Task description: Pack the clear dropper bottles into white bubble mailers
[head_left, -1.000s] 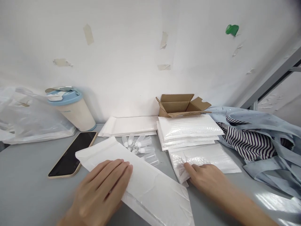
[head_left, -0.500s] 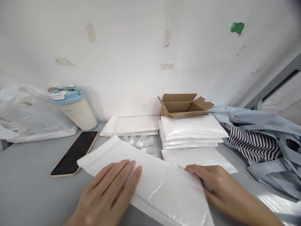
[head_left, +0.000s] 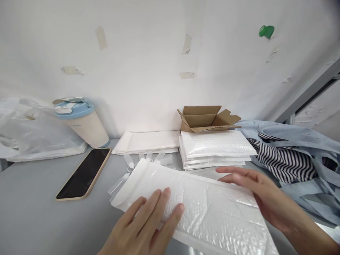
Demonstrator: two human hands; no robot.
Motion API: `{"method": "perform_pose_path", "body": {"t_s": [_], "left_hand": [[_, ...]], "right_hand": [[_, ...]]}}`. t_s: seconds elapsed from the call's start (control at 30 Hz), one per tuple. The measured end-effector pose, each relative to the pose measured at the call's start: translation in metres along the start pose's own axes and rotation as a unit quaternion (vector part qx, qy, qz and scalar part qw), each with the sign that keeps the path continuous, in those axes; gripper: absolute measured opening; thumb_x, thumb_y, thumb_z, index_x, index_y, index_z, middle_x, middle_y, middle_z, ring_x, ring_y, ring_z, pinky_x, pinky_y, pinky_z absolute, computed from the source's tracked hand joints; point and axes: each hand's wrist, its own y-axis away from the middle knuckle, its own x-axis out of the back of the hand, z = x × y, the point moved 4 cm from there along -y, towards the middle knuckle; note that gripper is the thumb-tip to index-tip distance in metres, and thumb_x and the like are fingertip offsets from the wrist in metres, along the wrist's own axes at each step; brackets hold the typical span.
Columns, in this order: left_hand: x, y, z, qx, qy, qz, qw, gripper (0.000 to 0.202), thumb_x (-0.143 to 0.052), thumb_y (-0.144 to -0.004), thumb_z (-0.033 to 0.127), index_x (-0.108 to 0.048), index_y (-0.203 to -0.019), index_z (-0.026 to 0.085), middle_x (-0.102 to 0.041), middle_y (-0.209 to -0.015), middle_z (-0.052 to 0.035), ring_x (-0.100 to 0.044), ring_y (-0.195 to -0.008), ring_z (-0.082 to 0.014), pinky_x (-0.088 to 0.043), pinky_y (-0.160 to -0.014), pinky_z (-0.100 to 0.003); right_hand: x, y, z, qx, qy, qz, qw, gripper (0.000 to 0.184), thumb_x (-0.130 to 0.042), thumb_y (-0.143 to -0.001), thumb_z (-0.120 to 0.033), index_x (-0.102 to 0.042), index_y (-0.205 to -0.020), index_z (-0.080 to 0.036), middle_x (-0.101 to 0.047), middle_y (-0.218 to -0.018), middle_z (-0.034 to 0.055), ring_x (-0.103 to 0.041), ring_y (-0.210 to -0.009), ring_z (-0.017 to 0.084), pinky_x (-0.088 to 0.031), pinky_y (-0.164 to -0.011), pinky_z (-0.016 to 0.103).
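A white bubble mailer (head_left: pixel 217 205) lies slantwise in front of me, its flap end toward the left and its bubbled face up. My left hand (head_left: pixel 148 223) rests on it with fingers stretched out and somewhat apart, thumb on the surface. At its far right edge, my right hand (head_left: pixel 255 187) is open, fingers extended over the edge with nothing visible in them. Part of the right hand's thumb side is hidden. Several small clear plastic tubes or caps (head_left: pixel 119 184) lie beside and behind the flap end, partly covered by the mailer.
Behind are a stack of bubble mailers (head_left: pixel 215 145), flatter white mailers (head_left: pixel 154 140) and an open cardboard box (head_left: pixel 204 120). On the left lie a phone (head_left: pixel 83 173), a tumbler (head_left: pixel 87 127) and a plastic bag (head_left: pixel 39 134). Fabric (head_left: pixel 289 156) lies on the right.
The single mailer before the stack no longer shows there. The mailer under my left hand has shifted right with that hand. My right hand has moved right and its fingers have opened.
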Motion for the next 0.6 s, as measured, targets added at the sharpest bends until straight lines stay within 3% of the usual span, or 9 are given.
{"method": "perform_pose_path", "body": {"t_s": [0.07,0.17,0.2,0.27,0.3,0.37,0.47,0.53,0.6], "left_hand": [[-0.003,0.001,-0.004,-0.014,0.039,-0.003,0.999,0.041,-0.026,-0.105,0.019,-0.059,-0.128,0.024,-0.067,-0.124,-0.0088,-0.055,-0.119,-0.023,-0.033,-0.099,-0.039],[-0.002,0.001,-0.021,0.001,0.118,0.007,0.993,0.036,-0.044,-0.1,0.041,-0.058,-0.127,0.023,-0.065,-0.128,-0.0076,-0.051,-0.123,-0.0229,-0.032,-0.105,-0.038],[-0.001,-0.001,-0.03,0.049,0.139,0.004,0.989,0.041,-0.045,-0.098,0.047,-0.057,-0.129,0.023,-0.063,-0.13,-0.0074,-0.05,-0.124,-0.0241,-0.032,-0.107,-0.039],[0.001,-0.002,-0.054,0.234,0.183,-0.027,0.955,0.045,-0.045,-0.096,0.052,-0.056,-0.131,0.025,-0.063,-0.129,-0.0064,-0.054,-0.119,-0.0261,-0.039,-0.103,-0.041],[0.001,0.0,-0.065,0.34,0.223,-0.053,0.912,0.045,-0.046,-0.095,0.053,-0.056,-0.13,0.026,-0.065,-0.125,-0.0055,-0.058,-0.113,-0.026,-0.044,-0.098,-0.041],[-0.003,0.004,-0.075,0.498,0.361,-0.127,0.778,0.047,-0.048,-0.091,0.057,-0.061,-0.124,0.025,-0.071,-0.104,-0.004,-0.065,-0.091,-0.0234,-0.052,-0.081,-0.035],[-0.01,0.003,-0.064,0.536,0.568,-0.224,0.583,0.044,-0.054,-0.086,0.058,-0.071,-0.096,0.019,-0.067,-0.071,-0.0004,-0.06,-0.062,-0.0166,-0.048,-0.059,-0.025],[-0.014,0.001,-0.055,0.531,0.623,-0.237,0.523,0.04,-0.059,-0.084,0.055,-0.071,-0.083,0.017,-0.063,-0.064,0.0012,-0.055,-0.058,-0.0139,-0.043,-0.054,-0.022],[-0.02,-0.001,-0.045,0.538,0.645,-0.219,0.497,0.035,-0.062,-0.083,0.051,-0.072,-0.085,0.017,-0.065,-0.067,0.0014,-0.057,-0.063,-0.0144,-0.042,-0.058,-0.021]], "right_hand": [[0.002,-0.001,0.0,0.012,0.064,-0.004,0.998,0.035,-0.083,-0.069,-0.038,-0.073,-0.101,-0.027,-0.074,-0.086,0.001,-0.066,-0.07,0.011,-0.048,-0.062,0.018],[0.007,-0.004,-0.002,0.043,0.147,-0.008,0.988,0.027,-0.083,-0.07,-0.039,-0.076,-0.093,-0.027,-0.073,-0.081,0.0002,-0.061,-0.068,0.01,-0.047,-0.06,0.018],[0.009,-0.004,-0.004,0.058,0.17,-0.002,0.984,0.025,-0.081,-0.071,-0.041,-0.076,-0.092,-0.027,-0.072,-0.08,0.0006,-0.061,-0.068,0.01,-0.048,-0.061,0.019],[0.013,-0.005,-0.008,0.087,0.207,0.009,0.974,0.023,-0.079,-0.072,-0.043,-0.076,-0.089,-0.027,-0.072,-0.08,0.0015,-0.061,-0.069,0.013,-0.049,-0.063,0.023],[0.014,-0.006,-0.01,0.101,0.222,0.014,0.97,0.022,-0.077,-0.073,-0.043,-0.076,-0.087,-0.026,-0.072,-0.079,0.0019,-0.062,-0.07,0.014,-0.05,-0.064,0.024],[0.014,-0.008,-0.013,0.127,0.256,0.018,0.958,0.023,-0.074,-0.074,-0.045,-0.075,-0.083,-0.024,-0.071,-0.077,0.0021,-0.063,-0.069,0.015,-0.052,-0.063,0.027],[0.011,-0.008,-0.014,0.183,0.343,0.056,0.92,0.025,-0.065,-0.081,-0.047,-0.073,-0.083,-0.023,-0.071,-0.076,0.003,-0.065,-0.068,0.018,-0.054,-0.06,0.029],[0.003,-0.004,-0.016,0.268,0.432,0.111,0.854,0.025,-0.058,-0.087,-0.044,-0.071,-0.088,-0.023,-0.073,-0.084,0.005,-0.068,-0.076,0.021,-0.057,-0.065,0.033],[-0.012,0.006,-0.016,0.382,0.521,0.133,0.752,0.027,-0.054,-0.092,-0.043,-0.068,-0.104,-0.023,-0.073,-0.101,0.0081,-0.068,-0.092,0.024,-0.058,-0.076,0.038]]}}
